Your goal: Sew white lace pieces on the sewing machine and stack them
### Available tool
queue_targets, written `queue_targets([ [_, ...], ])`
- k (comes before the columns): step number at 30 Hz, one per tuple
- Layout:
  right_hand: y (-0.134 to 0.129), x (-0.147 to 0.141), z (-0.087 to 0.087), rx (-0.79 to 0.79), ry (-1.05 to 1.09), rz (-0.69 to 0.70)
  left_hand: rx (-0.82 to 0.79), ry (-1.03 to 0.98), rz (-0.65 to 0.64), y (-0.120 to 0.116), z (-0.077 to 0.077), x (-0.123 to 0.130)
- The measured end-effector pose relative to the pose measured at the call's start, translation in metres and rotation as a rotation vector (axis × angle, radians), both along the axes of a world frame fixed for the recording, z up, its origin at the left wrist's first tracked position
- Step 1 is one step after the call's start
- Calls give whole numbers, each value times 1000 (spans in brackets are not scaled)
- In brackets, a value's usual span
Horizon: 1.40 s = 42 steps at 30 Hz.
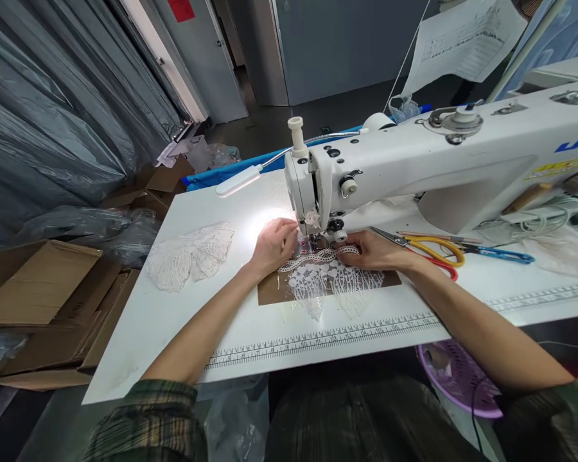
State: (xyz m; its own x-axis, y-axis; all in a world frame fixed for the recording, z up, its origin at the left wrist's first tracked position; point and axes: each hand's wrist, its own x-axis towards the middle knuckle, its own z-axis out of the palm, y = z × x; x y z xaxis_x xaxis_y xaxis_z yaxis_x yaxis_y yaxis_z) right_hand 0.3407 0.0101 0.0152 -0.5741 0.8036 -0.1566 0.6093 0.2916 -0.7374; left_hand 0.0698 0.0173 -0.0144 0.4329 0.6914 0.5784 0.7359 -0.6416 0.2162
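Note:
White lace (318,274) lies over a brown sheet (275,290) under the needle of a white sewing machine (385,170). My left hand (275,244) is left of the presser foot, its fingers bent and closed at the lace's upper left edge. On the other side, my right hand (368,250) pinches the scalloped lace edge between thumb and fingers, just right of the foot. Pointed lace ends hang toward the ruler strip (318,343). Another lace piece (190,256) lies flat at the left of the table.
Scissors with yellow handles (436,247), red handles and blue-handled snips (503,254) lie beside my right forearm. A white lamp (239,181) reaches in from behind. Cardboard boxes (43,282) stand left of the table (125,346); a purple basket (455,378) is below its front edge.

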Motion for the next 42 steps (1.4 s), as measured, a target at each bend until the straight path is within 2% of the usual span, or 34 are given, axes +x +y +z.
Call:
queue_targets([
  [4,2,-3,2,43,-21,33,-38,145,-318,-44,1,3],
  [6,5,-7,2,101,-97,28,-71,280,-379,-60,5,2],
  [10,12,-10,3,220,-301,-133,-114,328,-308,-73,12,-6],
  [14,6,-2,3,121,-163,-95,-90,182,-277,-71,9,-12],
  [18,-11,0,4,92,0,-133,-124,-162,-40,-75,16,-10],
  [21,-25,-19,8,-58,160,-202,-368,-428,82,-82,28,-7],
  [24,-36,-52,11,-320,306,-275,-780,-620,55,-86,35,-8],
  [26,-37,-68,11,-471,457,-235,-978,-633,36,-86,35,-11],
  [28,-34,-73,9,-507,521,-158,-1034,-543,102,-85,36,-13],
  [30,-29,-64,4,-357,416,-119,-1034,-426,200,-86,39,-15],
  [31,-26,-56,2,-215,314,-128,-1034,-383,231,-87,42,-15],
  [33,-22,-41,-4,96,89,-151,-1047,-329,245,-89,49,-16],
  [35,-22,-30,-10,335,-4,-70,-1062,-302,230,-91,54,-16],
  [39,-26,-29,-24,584,13,219,-1066,-282,211,-91,53,-16],
  [42,-25,-37,-32,684,-77,293,-1030,-231,218,-88,48,-17],
])
